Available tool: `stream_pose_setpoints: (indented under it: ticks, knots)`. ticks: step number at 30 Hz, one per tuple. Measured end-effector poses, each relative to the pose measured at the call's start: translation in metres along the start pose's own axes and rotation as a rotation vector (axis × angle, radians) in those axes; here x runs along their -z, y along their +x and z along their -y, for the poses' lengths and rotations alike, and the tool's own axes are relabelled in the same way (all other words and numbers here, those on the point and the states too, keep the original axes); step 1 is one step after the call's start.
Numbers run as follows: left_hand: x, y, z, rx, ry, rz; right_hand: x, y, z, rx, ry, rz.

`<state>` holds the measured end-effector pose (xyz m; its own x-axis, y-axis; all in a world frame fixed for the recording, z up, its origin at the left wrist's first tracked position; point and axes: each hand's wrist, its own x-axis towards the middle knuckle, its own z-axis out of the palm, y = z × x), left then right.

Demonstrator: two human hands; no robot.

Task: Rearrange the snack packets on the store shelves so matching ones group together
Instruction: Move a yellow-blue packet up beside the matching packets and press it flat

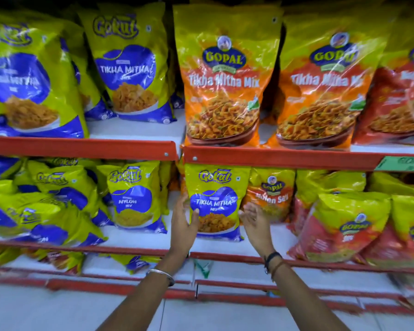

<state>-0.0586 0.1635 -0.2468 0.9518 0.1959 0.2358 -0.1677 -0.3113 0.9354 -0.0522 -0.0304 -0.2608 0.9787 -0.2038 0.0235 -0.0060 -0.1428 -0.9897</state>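
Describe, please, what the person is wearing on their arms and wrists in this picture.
Both forearms are bare, with no sleeves in view. The left wrist carries a plain silver metal bangle. The right wrist carries a dark band with a thinner brown thread band beside it. No rings or gloves are visible.

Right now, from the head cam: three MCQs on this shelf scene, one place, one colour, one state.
1. The Gokul Tikha Mitha packet between the hands stands on:
A. top shelf
B. middle shelf
C. floor

2. The Gopal Tikha Mitha Mix packet is mostly:
A. orange
B. black
C. white

3. The right hand is:
A. open, beside the packet
B. a closed fist
C. holding a packet aloft

Answers: B, it sits below the top shelf's red rail; A, orange front under a yellow top; A, fingers spread, while the left hand touches the packet's other edge.
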Motion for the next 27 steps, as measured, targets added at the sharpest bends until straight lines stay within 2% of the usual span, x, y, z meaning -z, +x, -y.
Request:
stream_pose_setpoints:
  ticks: [2,5,8,10,13,20,24,27]
  knots:
    - [0.002,0.008,0.021,0.133,-0.004,0.043,-0.010,0.006,-0.009,-0.079,0.024,0.072]
    - [-0.002,0.026,0.044,0.264,0.008,0.143,-0.017,0.014,-0.017,-0.088,-0.012,0.221]
    - [-0.008,0.042,0.053,0.330,-0.003,0.253,-0.019,0.021,-0.030,-0.127,-0.034,0.250]
    - [-0.008,0.049,0.070,0.350,0.050,0.310,-0.022,0.022,-0.035,-0.147,-0.035,0.210]
    - [-0.003,0.044,0.073,0.359,0.048,0.303,-0.023,0.016,-0.038,-0.138,-0.001,0.150]
    - [0.031,0.006,0.039,0.254,-0.022,0.282,-0.030,-0.027,-0.021,-0.076,0.018,0.051]
    - [0.061,-0.015,0.006,0.285,-0.140,0.214,-0.031,-0.051,0.014,-0.010,0.046,0.070]
    - [0.091,-0.020,-0.025,0.235,-0.185,0.186,-0.033,-0.064,0.052,0.074,0.088,0.121]
